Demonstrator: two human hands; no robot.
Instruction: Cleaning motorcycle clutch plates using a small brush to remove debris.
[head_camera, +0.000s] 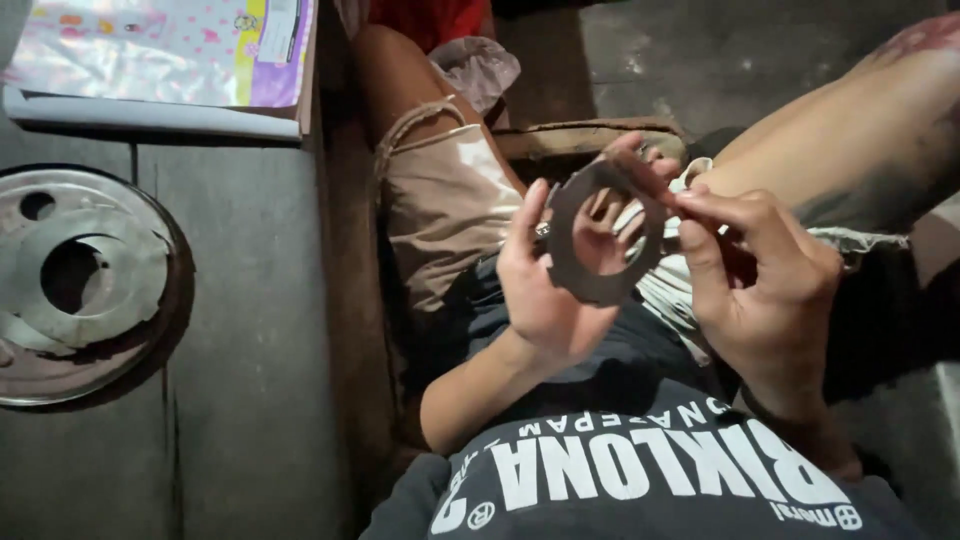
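Two hands hold a flat grey ring above the lap.

The left hand (545, 290) grips the ring (600, 240) at its near-left edge, thumb laid up along the rim and fingers (600, 215) curled behind, showing through the hole. The right hand (765, 275) pinches the ring's upper right edge between thumb and fingertips (650, 175). Well off to the left of both hands, a round metal tray (60, 375) lies on the bench (250, 350) with flat ring pieces (90, 275) in it.
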